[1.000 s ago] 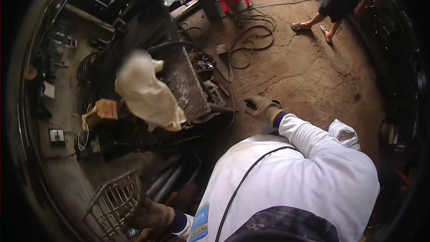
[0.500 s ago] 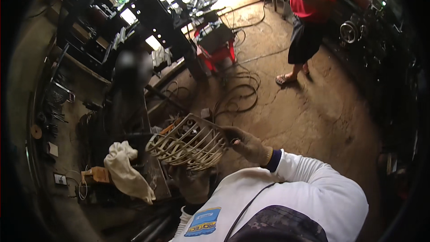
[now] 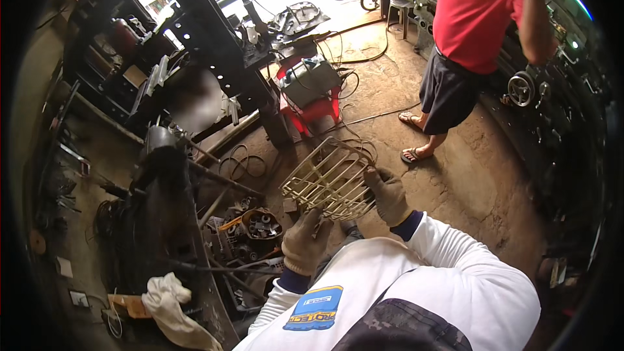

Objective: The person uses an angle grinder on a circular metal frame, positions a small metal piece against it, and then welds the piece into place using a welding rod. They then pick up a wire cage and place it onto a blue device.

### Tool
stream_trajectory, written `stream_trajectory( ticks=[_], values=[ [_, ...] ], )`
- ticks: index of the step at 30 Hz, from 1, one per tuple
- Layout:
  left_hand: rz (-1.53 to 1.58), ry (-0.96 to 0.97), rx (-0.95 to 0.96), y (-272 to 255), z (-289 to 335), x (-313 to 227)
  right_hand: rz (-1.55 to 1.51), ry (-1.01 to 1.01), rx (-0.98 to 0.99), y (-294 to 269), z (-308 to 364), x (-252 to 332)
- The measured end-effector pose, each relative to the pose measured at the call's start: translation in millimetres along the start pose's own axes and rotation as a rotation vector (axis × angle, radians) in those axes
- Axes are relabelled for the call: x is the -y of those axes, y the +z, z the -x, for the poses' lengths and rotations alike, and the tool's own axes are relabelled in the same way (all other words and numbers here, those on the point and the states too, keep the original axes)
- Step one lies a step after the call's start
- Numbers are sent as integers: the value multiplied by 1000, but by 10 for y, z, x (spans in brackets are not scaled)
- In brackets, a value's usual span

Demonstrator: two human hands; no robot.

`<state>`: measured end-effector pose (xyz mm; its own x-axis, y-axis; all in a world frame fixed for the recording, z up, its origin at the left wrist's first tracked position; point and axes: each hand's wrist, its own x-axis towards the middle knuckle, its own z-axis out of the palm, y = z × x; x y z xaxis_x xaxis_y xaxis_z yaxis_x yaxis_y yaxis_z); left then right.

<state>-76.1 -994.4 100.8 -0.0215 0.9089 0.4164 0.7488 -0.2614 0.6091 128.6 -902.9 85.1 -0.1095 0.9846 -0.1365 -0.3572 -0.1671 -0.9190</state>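
Observation:
A metal wire basket [image 3: 333, 179] with parallel bars is held up in front of my chest, tilted. My left hand [image 3: 307, 240], in a brown work glove, grips its lower left edge. The matching glove on my right hand [image 3: 389, 196] closes on the basket's right side, thumb over the bars. Both sleeves are white with dark cuffs. Beyond the bars the floor shows through.
At left, an off-white cloth [image 3: 170, 302] hangs by a dark bench [image 3: 166, 221]. An open container of small parts [image 3: 261, 223] lies below. Ahead stands a red stand [image 3: 305, 117] with a grey machine [image 3: 309, 81]. A person in a red shirt [image 3: 471, 16] stands by machinery with a handwheel [image 3: 521, 88].
The basket has shifted right and away from the bench in the picture, with both hands on it. My left hand shows more plainly. The person in red has changed stance, with an arm raised.

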Motion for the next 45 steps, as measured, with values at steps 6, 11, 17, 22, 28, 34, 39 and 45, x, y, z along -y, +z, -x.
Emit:
stream_trajectory(
  ticks=[6, 11, 17, 22, 28, 34, 39, 45],
  values=[
    [4, 151, -174, 175, -1222, 575, 43, -32, -90, -150, -1151, 241],
    [-189, 135, -293, 426, -2092, 806, 15, 54, -74, -358, -2081, 376],
    [117, -262, -2, 1244, -2716, 1521, 226, 216, 121, -595, -3521, 512],
    [11, -165, -414, 1771, -3749, 1297, 375, 300, 390, -587, -4819, 823],
    [818, -626, -343, 2148, -4488, 1465, 585, 262, 692, -435, -6081, 1218],
    [736, -759, -541, 2369, -5372, 1588, 493, 105, 701, -248, -6932, 1541],
    [775, -832, -586, 2680, -6072, 2221, 634, 279, 658, -540, -7724, 1155],
    [794, -858, -440, 2795, -6793, 2532, 695, 367, 543, -529, -8466, 981]
  ],
)
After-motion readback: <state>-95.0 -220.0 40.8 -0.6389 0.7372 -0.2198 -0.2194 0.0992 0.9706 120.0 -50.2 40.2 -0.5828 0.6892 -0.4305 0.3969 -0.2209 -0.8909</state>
